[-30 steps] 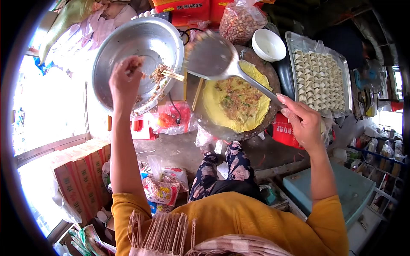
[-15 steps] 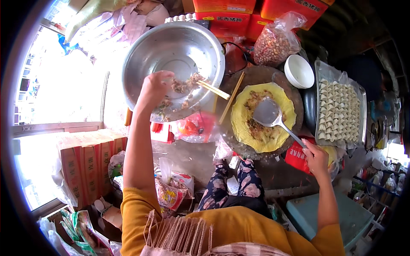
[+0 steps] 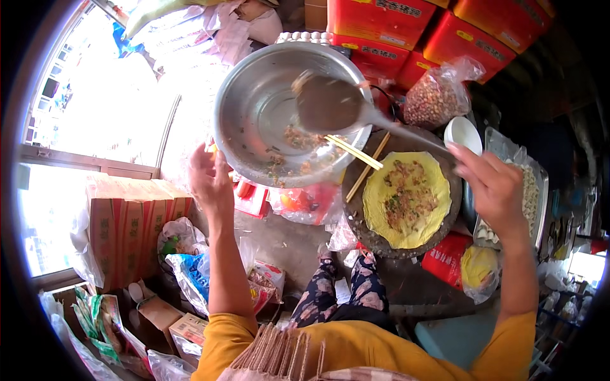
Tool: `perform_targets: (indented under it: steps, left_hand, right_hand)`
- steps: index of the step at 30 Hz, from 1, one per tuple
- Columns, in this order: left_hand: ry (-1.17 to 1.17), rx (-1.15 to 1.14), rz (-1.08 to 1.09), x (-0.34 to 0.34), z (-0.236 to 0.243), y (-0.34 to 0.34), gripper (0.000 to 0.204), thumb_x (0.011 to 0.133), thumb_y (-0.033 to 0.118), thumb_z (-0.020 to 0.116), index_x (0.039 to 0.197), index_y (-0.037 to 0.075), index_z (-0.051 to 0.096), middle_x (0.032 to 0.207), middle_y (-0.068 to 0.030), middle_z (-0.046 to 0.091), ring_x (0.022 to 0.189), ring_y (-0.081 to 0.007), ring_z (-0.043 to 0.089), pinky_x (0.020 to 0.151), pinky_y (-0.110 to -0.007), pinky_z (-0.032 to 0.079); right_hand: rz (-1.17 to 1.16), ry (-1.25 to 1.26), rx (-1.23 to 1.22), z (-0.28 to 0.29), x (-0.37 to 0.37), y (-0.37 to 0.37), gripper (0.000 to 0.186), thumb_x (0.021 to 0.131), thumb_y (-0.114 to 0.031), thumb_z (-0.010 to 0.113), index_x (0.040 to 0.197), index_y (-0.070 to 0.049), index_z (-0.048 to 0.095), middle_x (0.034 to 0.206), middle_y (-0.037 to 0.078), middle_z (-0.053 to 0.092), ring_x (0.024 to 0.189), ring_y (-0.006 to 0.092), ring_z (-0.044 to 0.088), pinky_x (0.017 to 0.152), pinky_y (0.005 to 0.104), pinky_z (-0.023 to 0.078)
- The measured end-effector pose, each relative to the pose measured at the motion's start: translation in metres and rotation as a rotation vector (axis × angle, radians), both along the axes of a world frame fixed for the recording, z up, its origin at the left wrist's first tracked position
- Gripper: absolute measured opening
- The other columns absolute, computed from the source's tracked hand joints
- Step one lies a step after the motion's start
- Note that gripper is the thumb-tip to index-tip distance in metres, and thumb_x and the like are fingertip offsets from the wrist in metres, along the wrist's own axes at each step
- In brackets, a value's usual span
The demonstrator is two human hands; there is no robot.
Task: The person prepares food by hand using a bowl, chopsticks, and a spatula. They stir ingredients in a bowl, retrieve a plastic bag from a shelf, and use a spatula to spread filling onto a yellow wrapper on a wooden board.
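My right hand (image 3: 492, 187) grips the handle of a wide metal ladle (image 3: 333, 105), blurred by motion, its head over a large steel bowl (image 3: 238, 95). Scraps of minced filling (image 3: 302, 138) lie in the bowl. My left hand (image 3: 211, 178) is beside the bowl's lower left rim, fingers half curled and apart, with no held thing visible. A thin round yellow sheet (image 3: 438, 222) lies on a dark round board (image 3: 356, 190), with minced filling (image 3: 406, 197) spread over its middle. One pair of chopsticks (image 3: 356, 151) leans across the bowl's rim; another pair (image 3: 365, 174) lies on the board.
Behind the board are a bag of nuts or beans (image 3: 438, 95), a white bowl (image 3: 462, 134) and red boxes (image 3: 381, 22). A tray of dumplings (image 3: 530, 203) stands at right. Cartons (image 3: 130, 235) stand at left, and eggs (image 3: 305, 38) sit beyond the steel bowl.
The ladle has moved from the yellow sheet up and left over the bowl. My left hand has left the bowl's inside for its outer left side. The view has shifted.
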State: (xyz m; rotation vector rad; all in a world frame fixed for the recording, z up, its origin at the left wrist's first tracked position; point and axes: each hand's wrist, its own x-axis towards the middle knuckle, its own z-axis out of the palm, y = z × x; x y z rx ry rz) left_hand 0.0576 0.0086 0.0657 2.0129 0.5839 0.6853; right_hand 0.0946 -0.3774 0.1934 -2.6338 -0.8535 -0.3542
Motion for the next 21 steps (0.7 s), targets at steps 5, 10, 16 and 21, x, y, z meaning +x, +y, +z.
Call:
perform_targets:
  steps: [5,10,16,21]
  left_hand:
    - [0.018,-0.532,-0.1,-0.017,-0.038,0.009,0.039,0.093,0.017,0.055,0.126,-0.004,0.049,0.1,-0.0049,0.062,0.078,-0.0094,0.058,0.068,-0.022,0.047]
    - [0.047,-0.694,-0.17,-0.021,-0.037,0.004,0.047,0.092,0.006,0.053,0.136,-0.003,0.039,0.09,-0.0046,0.061,0.077,-0.0093,0.059,0.066,-0.023,0.051]
    - [-0.056,-0.842,-0.1,-0.018,-0.044,0.001,0.047,0.091,0.002,0.052,0.135,-0.005,0.038,0.089,-0.0045,0.061,0.073,-0.0087,0.058,0.064,-0.022,0.052]
    - [-0.077,-0.896,-0.118,-0.018,-0.042,0.003,0.046,0.09,-0.001,0.051,0.135,-0.005,0.039,0.09,-0.0047,0.061,0.075,-0.0094,0.059,0.064,-0.023,0.053]
  right_hand:
    - [0.281,-0.162,-0.439,-0.015,0.056,0.075,0.021,0.071,-0.008,0.06,0.089,-0.015,0.066,0.061,0.002,0.054,0.054,0.02,0.059,0.045,0.033,0.044]
    - [0.473,-0.203,-0.603,-0.017,0.096,0.16,0.008,0.07,-0.009,0.06,0.066,-0.012,0.066,0.07,0.008,0.067,0.061,0.0209,0.066,0.053,0.0321,0.051]
    - [0.826,-0.242,-0.803,0.03,0.121,0.232,0.001,0.063,-0.011,0.064,0.064,-0.012,0.064,0.058,0.009,0.059,0.062,0.0269,0.063,0.054,0.0368,0.05]
    - [0.705,0.02,-0.765,0.034,0.151,0.226,0.004,0.07,-0.014,0.067,0.072,-0.016,0.069,0.066,0.006,0.062,0.07,0.0245,0.063,0.063,0.0374,0.049]
